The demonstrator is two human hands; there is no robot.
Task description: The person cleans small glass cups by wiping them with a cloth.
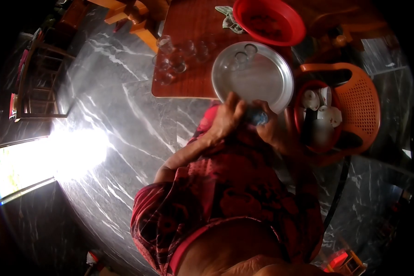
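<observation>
A small clear glass with a bluish tint (258, 117) is in my right hand (271, 129), whose fingers curve around its side. My left hand (229, 117) is just left of the glass, fingers bent and slightly apart, with nothing visible in them. I cannot tell whether it touches the glass. Beyond both hands is a round metal tray (257, 85) at the table's front edge. Two clear glasses (242, 57) stand near the tray's far side. Several more clear glasses (179, 67) are grouped to the left on the reddish-brown wooden table (195, 25).
A red basin (287, 27) with dark contents sits at the back, beside a patterned cloth (232, 22). To the right, an orange plastic chair (364, 108) bears a red tub (298, 99) with white cups (325, 95). The floor is dark marbled (142, 119).
</observation>
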